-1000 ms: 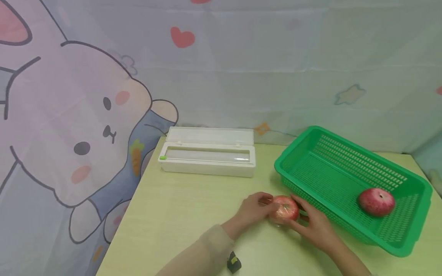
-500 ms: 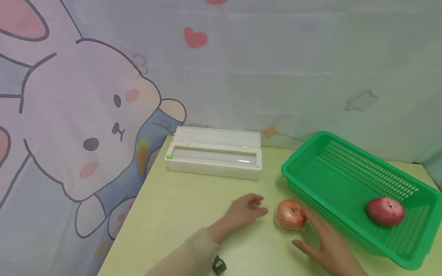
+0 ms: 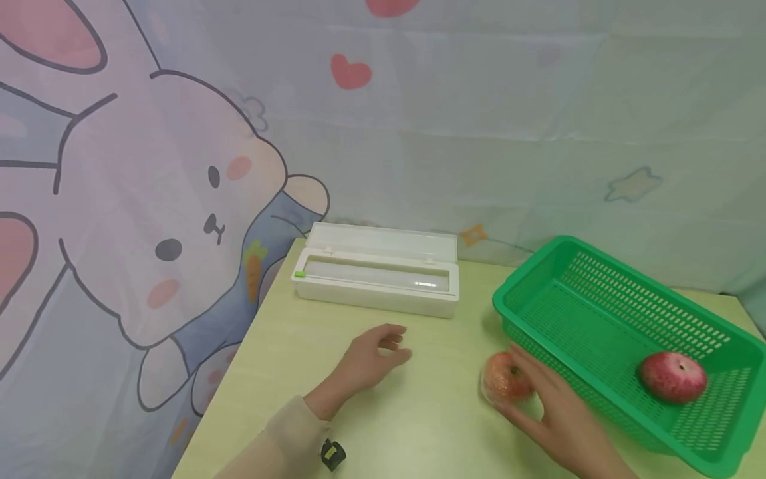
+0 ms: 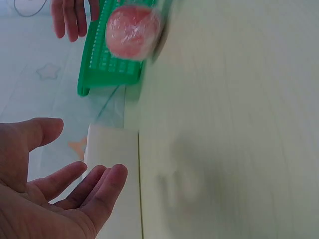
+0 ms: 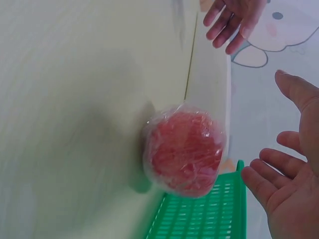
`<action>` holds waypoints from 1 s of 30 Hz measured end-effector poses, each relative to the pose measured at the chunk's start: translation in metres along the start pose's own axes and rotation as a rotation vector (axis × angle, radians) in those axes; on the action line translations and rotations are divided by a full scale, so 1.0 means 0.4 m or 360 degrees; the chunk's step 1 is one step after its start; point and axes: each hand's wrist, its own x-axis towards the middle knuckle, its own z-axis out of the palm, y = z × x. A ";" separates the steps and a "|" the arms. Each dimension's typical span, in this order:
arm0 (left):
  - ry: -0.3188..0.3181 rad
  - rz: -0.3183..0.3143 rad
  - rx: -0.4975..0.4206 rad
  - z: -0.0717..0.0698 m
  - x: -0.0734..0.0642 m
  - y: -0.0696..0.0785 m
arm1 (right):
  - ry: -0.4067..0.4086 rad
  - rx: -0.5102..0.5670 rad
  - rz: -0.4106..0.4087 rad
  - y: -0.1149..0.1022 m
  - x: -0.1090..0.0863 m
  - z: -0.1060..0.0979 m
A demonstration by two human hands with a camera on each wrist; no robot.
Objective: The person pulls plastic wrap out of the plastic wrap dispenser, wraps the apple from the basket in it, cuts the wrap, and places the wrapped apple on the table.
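Observation:
A red apple (image 3: 499, 379) in clear plastic film sits on the table, left of the green basket. Above and beside its right side is my right hand (image 3: 559, 412), thumb and fingers spread. The right wrist view shows a gap between those fingers (image 5: 279, 169) and the wrapped apple (image 5: 184, 152). My left hand (image 3: 365, 362) hovers over the table to the left, its relaxed fingers holding nothing. Behind it lies a white cling film dispenser (image 3: 377, 293), lid raised, a roll visible inside.
The green plastic basket (image 3: 592, 372) stands at the right with an unwrapped red apple (image 3: 673, 377) in it. A printed cloth (image 3: 449, 133) hangs behind the table. On the left wrist is a black strap piece (image 3: 332, 454).
Both hands have let go of the wrapped apple. My left hand has drawn away to the left; my right hand moved back off it, then over its right side again. The view shifted slightly.

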 end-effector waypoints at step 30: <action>0.0609 0.0411 0.1126 -0.297 0.063 -0.065 | -0.0450 0.0063 0.0020 -0.094 0.273 0.062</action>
